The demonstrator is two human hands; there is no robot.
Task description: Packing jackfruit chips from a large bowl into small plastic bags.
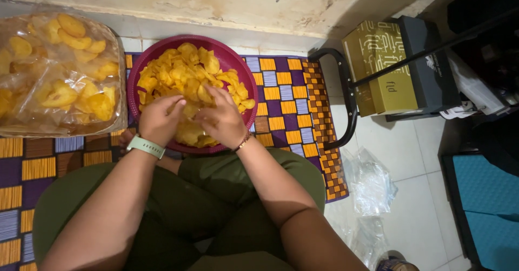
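A round maroon bowl [238, 60] heaped with yellow-orange chips [184, 68] sits on the patterned mat in front of my crossed legs. My left hand [158, 119], with a pale green watch on its wrist, reaches into the near side of the pile, fingers curled among the chips. Close beside it, my right hand [220, 118], wearing a thin bracelet, is also buried in the chips with its fingers bent around some. Both hands nearly touch each other. Exactly how many chips each grips is hidden.
A large clear plastic bag of chips [57, 71] lies at the left. Empty clear bags [370, 182] lie on the tiled floor at the right. A gold and black box [397, 65] and a black metal frame [346, 98] stand at the right, by the wall.
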